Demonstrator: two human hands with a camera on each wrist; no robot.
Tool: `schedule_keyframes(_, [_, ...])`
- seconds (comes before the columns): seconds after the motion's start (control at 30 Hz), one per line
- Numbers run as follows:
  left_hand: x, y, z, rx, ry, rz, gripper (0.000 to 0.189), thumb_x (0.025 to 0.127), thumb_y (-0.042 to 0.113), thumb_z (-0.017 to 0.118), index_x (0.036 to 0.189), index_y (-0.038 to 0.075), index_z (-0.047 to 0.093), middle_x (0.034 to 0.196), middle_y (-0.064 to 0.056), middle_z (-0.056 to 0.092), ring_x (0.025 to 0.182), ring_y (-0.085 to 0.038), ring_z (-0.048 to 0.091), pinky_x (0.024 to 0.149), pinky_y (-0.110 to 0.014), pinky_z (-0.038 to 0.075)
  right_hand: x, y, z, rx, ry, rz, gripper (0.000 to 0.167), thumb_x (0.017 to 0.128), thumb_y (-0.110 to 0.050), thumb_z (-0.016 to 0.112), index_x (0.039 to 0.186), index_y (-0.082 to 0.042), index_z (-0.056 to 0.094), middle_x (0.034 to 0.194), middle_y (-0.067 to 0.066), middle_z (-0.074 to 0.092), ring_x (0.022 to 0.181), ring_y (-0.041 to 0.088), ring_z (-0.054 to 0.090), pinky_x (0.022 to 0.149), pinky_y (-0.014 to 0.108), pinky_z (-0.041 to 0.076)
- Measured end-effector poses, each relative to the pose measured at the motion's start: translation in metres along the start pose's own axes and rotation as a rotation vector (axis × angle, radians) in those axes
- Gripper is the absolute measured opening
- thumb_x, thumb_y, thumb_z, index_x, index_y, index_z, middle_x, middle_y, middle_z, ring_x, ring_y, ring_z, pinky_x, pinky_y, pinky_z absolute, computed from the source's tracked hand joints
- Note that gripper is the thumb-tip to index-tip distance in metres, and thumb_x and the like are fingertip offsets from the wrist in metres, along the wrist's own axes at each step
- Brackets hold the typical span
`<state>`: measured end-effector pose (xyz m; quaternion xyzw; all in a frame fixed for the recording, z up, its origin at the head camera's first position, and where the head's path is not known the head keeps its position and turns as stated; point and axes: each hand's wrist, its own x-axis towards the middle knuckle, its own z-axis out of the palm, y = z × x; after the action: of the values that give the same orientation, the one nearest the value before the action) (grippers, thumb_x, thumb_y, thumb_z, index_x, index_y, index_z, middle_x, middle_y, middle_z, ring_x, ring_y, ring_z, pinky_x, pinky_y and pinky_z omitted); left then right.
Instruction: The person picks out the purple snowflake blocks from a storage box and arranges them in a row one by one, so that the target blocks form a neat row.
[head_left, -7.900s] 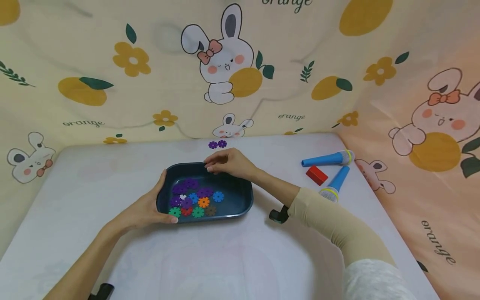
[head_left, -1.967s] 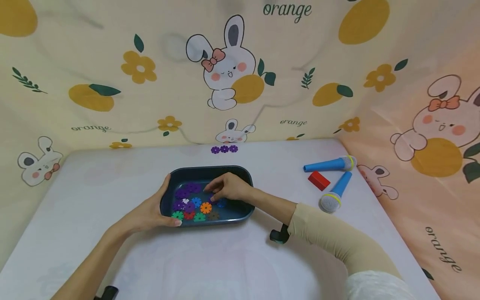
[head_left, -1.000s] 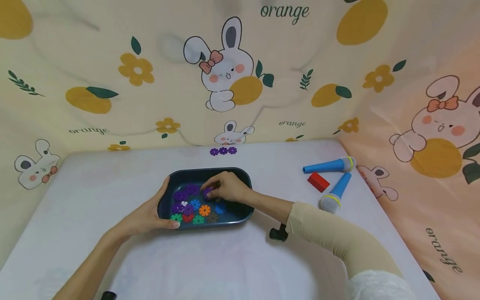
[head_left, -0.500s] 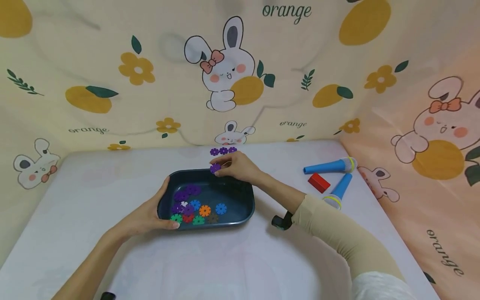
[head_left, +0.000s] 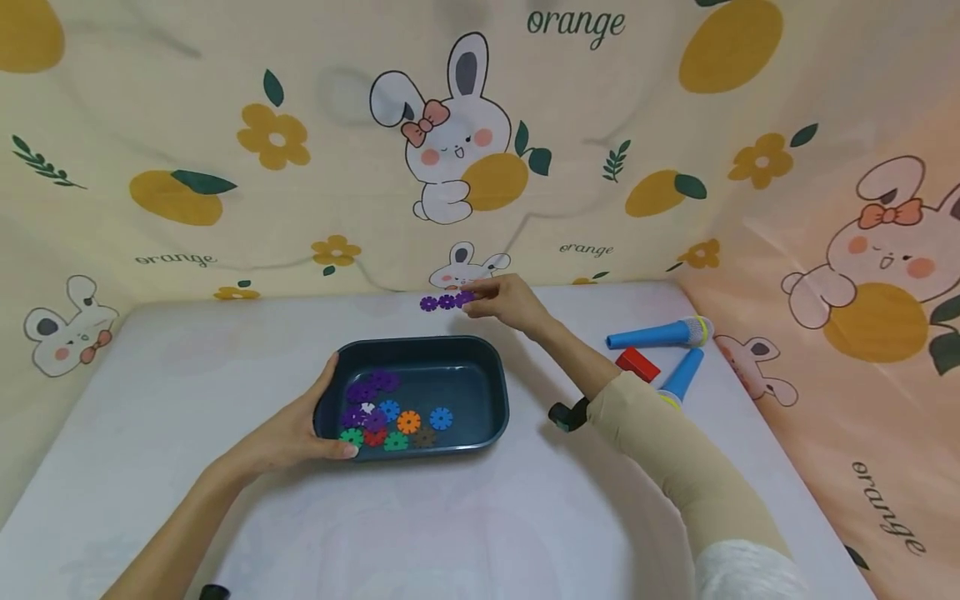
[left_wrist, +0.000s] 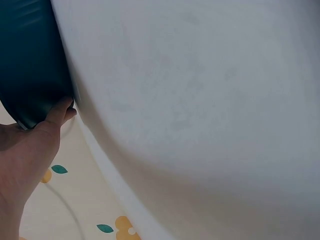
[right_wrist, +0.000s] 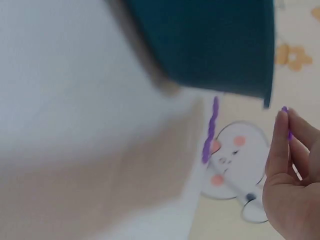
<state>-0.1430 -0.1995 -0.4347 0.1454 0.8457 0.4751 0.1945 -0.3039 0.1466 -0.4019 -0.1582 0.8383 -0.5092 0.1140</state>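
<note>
My left hand (head_left: 288,427) grips the left end of a dark blue plastic tray (head_left: 468,387), thumb at the near corner and fingers along the far side. In the left wrist view the fingers press on the tray's outer wall (left_wrist: 32,65). Inside, purple, blue, orange, green, red, brown and white snowflake discs lie toward the left; one blue disc (head_left: 441,418) lies nearer the middle. Behind the tray, a row of purple discs (head_left: 447,302) lies on the table. My right hand (head_left: 513,302) is at the row's right end, pinching a purple snowflake disc (right_wrist: 290,135), seen edge-on in the right wrist view.
Two blue toy microphones (head_left: 652,333) and a red block (head_left: 638,364) lie on the table's right side, partly behind the right forearm. A rabbit-and-orange patterned cloth (head_left: 315,125) hangs along the back and sides of the white table (head_left: 420,533).
My right hand lifted a purple disc out of the tray and carried it back and right to the row, which grew from two discs to three earlier. The left hand stays on the tray.
</note>
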Motion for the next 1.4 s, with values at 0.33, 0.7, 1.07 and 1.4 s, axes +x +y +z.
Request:
schedule_keyframes(0.33, [0.002,0.001,0.001,-0.014,-0.006,-0.001,0.134,0.073,0.027,0.089,0.159,0.022,-0.014,0.164,-0.023,-0.002,0.146,-0.052,0.007,0.110,-0.070,0.014,0.021,0.045,-0.006,-0.025,0.171,0.054,0.036,0.092,-0.010,0.072,0.127,-0.003,0.067,0.105,0.014,0.073,0.086,0.015,0.066,0.072,0.024,0.053])
schedule_keyframes(0.7, [0.001,0.000,0.002,-0.007,-0.001,0.000,0.134,0.073,0.027,0.089,0.159,0.024,-0.014,0.164,-0.022,-0.003,0.146,-0.052,0.006,0.110,-0.071,0.014,0.033,0.070,-0.005,-0.177,0.271,0.123,0.033,0.088,-0.016,0.077,0.119,-0.005,0.073,0.098,0.011,0.075,0.081,0.011,0.063,0.072,0.018,0.045])
schedule_keyframes(1.07, [0.002,0.002,0.001,-0.018,-0.006,-0.008,0.134,0.074,0.027,0.089,0.158,0.025,-0.015,0.165,-0.021,-0.003,0.147,-0.050,0.006,0.111,-0.070,0.014,0.036,0.071,-0.006,0.049,0.201,0.180,0.035,0.091,-0.007,0.072,0.125,0.001,0.067,0.084,0.015,0.075,0.062,0.013,0.070,0.060,0.019,0.056])
schedule_keyframes(1.4, [0.001,0.000,0.000,-0.030,-0.003,-0.004,0.134,0.074,0.024,0.089,0.159,0.025,-0.014,0.165,-0.021,-0.004,0.147,-0.050,0.005,0.111,-0.071,0.012,0.038,0.067,-0.006,0.060,0.167,0.247,0.038,0.091,-0.009,0.073,0.127,-0.001,0.067,0.086,0.014,0.073,0.063,0.012,0.069,0.061,0.019,0.056])
